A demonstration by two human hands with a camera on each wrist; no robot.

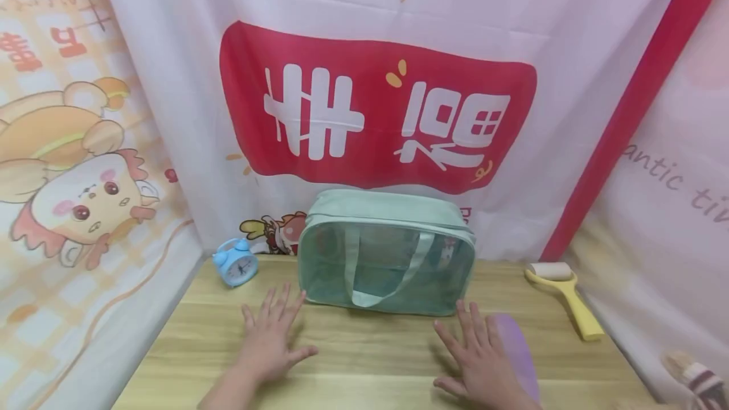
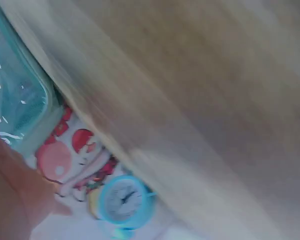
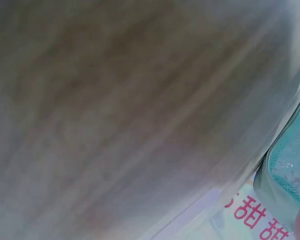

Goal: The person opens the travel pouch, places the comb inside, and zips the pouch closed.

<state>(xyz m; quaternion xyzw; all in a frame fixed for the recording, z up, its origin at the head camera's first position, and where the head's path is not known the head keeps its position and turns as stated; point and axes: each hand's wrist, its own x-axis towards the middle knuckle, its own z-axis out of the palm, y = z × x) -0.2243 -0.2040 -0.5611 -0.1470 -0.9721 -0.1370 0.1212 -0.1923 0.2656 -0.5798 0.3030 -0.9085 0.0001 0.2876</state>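
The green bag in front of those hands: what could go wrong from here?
The green bag could knock the blue alarm clock beside it if pushed sideways. Its dangling handle strap might get snagged. The right hand, overlapping the purple item in the head view, may nudge it.

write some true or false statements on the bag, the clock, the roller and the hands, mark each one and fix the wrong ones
1. The blue alarm clock stands left of the green bag. True.
2. The left hand and the right hand are both spread open. True.
3. The left hand grips the green bag. False: it holds nothing.
4. The yellow-handled roller lies on the right side of the table. True.
5. The green bag lies flat. False: it stands upright.
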